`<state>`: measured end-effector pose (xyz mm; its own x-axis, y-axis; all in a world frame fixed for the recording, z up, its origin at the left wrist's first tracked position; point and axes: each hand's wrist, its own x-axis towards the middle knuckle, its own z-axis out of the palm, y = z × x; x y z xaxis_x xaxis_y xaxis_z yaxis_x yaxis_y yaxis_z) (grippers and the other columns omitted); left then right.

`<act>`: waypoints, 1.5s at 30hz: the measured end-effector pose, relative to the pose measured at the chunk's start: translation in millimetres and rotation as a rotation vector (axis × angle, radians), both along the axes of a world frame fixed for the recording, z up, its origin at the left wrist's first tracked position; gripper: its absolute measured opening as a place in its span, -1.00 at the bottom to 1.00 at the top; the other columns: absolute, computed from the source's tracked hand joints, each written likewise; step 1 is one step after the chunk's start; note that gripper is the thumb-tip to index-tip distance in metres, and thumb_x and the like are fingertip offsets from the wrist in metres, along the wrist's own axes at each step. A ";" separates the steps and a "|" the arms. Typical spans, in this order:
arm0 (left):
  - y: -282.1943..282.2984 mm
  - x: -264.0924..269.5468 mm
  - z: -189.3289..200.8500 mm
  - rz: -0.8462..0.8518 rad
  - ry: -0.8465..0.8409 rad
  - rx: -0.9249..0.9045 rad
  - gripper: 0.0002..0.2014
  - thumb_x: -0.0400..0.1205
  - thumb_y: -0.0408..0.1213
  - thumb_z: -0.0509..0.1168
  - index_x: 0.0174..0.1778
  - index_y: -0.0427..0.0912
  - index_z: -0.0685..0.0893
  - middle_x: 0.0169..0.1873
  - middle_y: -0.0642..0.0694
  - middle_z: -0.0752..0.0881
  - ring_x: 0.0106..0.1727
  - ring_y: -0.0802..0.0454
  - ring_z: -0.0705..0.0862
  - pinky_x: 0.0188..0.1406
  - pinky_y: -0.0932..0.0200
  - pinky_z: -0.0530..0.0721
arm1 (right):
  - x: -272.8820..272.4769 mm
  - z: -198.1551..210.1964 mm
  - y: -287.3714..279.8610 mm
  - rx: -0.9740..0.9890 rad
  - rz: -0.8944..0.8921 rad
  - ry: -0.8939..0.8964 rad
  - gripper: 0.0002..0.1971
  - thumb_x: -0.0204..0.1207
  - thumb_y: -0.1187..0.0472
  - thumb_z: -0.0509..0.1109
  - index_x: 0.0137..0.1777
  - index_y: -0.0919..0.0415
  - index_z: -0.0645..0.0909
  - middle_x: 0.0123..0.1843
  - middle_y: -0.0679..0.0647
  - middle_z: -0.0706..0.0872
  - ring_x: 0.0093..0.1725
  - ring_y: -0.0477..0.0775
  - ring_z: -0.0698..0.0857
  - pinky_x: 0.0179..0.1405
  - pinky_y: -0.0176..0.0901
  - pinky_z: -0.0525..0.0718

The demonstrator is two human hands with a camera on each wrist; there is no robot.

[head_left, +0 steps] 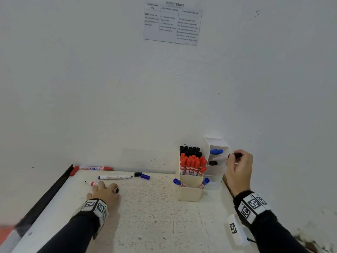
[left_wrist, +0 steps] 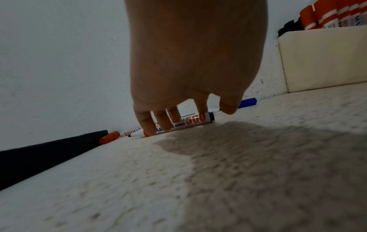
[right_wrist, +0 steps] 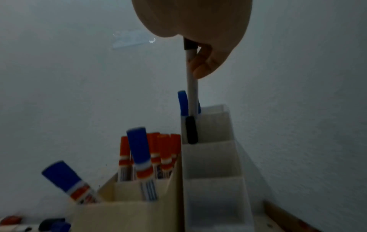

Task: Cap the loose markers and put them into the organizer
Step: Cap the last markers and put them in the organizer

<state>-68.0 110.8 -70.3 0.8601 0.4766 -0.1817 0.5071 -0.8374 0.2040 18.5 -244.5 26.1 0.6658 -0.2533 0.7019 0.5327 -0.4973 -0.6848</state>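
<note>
My left hand (head_left: 102, 187) lies low on the table with its fingertips (left_wrist: 148, 130) touching an uncapped red marker (left_wrist: 190, 120), whose tip (head_left: 85, 182) sticks out to the left. My right hand (head_left: 235, 157) grips a black marker (right_wrist: 191, 87) and holds it cap down, upright, in an upper compartment of the white stepped organizer (head_left: 217, 170). A blue marker (head_left: 216, 151) stands in the compartment behind it. An uncapped blue marker (head_left: 114, 177), a black cap (head_left: 137, 174) and a blue cap (head_left: 145, 176) lie loose near the wall.
A cream organizer (head_left: 189, 192) holds several red and black markers and two blue ones. A capped red marker (head_left: 94, 168) and a red cap (head_left: 74, 170) lie by the wall. A black strip (head_left: 45, 194) lines the table's left edge. A white tagged block (head_left: 235, 229) sits front right.
</note>
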 end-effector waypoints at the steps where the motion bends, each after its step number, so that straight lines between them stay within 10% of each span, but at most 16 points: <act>1: 0.1 -1.5 0.7 0.009 -0.036 -0.020 -0.65 0.64 0.00 0.06 0.36 0.12 0.41 0.44 -0.09 0.29 0.47 -0.10 0.29 0.44 -0.09 0.31 | 3.4 -6.3 -0.8 -0.009 0.009 0.048 -0.85 0.58 0.34 0.22 0.11 0.36 0.46 0.03 0.09 0.43 -0.16 -0.11 0.51 -0.09 -0.48 0.49; 13: 15.6 -10.7 4.5 0.131 0.007 -0.081 -0.66 0.68 -0.01 0.04 0.27 -0.03 0.52 0.26 -0.13 0.44 0.23 -0.07 0.52 0.25 0.06 0.54 | 27.8 -32.7 2.7 -0.220 -0.005 0.427 -0.78 0.60 0.39 0.21 0.17 0.41 0.59 0.10 0.35 0.68 0.12 0.33 0.63 0.12 -0.05 0.51; 16: 18.7 -13.4 4.2 0.167 -0.012 -0.156 -0.70 0.64 -0.07 0.17 0.23 -0.12 0.51 0.20 -0.15 0.51 0.13 -0.04 0.59 0.13 0.17 0.58 | 22.9 -32.1 15.9 -0.247 -0.148 0.291 -0.77 0.52 0.43 0.26 0.15 0.44 0.58 0.17 0.39 0.55 0.20 0.34 0.50 0.18 0.04 0.47; 23: 24.6 -21.2 6.5 0.326 -0.153 -0.380 -0.70 0.55 -0.32 0.32 0.14 -0.26 0.41 -0.13 -0.14 0.51 -0.17 -0.03 0.53 -0.43 0.31 0.49 | -12.2 8.2 106.1 -0.213 0.187 -0.178 -0.89 0.44 0.32 0.18 -0.22 0.26 0.54 -0.14 0.00 0.48 -0.21 -0.29 0.42 -0.07 -0.61 0.42; 28: 33.3 -32.8 10.8 0.428 -0.176 -0.472 -0.62 0.54 -0.25 0.36 0.19 -0.27 0.42 -0.13 -0.12 0.50 -0.24 0.01 0.53 -0.35 0.27 0.50 | -29.0 7.5 179.2 -0.349 0.543 0.200 -0.82 0.47 0.46 0.25 -0.14 0.19 0.60 -0.14 -0.02 0.55 -0.22 -0.25 0.50 -0.18 -0.55 0.43; 33: 51.1 -43.0 8.9 0.518 -0.173 -0.650 -0.68 0.50 -0.21 0.31 0.06 -0.37 0.61 -0.17 -0.20 0.64 -0.20 -0.12 0.66 -0.24 0.17 0.68 | -21.3 -42.6 218.1 -0.814 0.778 0.757 -0.69 0.57 0.25 0.22 0.28 0.16 0.60 0.31 0.04 0.59 0.34 -0.01 0.52 0.20 -0.31 0.41; 38: 49.2 -40.1 9.6 0.604 -0.303 -0.902 -0.83 0.64 -0.34 0.06 -0.20 -0.34 0.46 -0.43 -0.19 0.45 -0.47 -0.07 0.49 -0.39 0.15 0.49 | -8.7 -82.0 229.3 -0.942 0.657 0.892 -0.59 0.61 0.24 0.10 0.45 0.08 0.43 0.54 0.08 0.33 0.52 0.12 0.29 0.49 -0.14 0.26; 45: 19.1 -14.2 -1.7 0.372 -0.238 -1.046 -0.77 0.67 -0.10 0.12 0.08 -0.18 0.49 -0.34 -0.06 0.57 -0.51 0.09 0.50 -0.55 0.26 0.47 | 20.6 -93.8 231.5 -1.038 0.570 0.816 -0.45 0.61 0.25 0.06 0.59 -0.08 0.14 0.66 -0.01 0.02 0.58 0.21 0.15 0.54 0.04 0.25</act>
<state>-82.2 129.9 -72.0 0.7628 0.4197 -0.4918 0.5437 -0.0049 0.8392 39.1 -13.0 -67.7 0.7992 0.5597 -0.2193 0.4681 -0.8083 -0.3570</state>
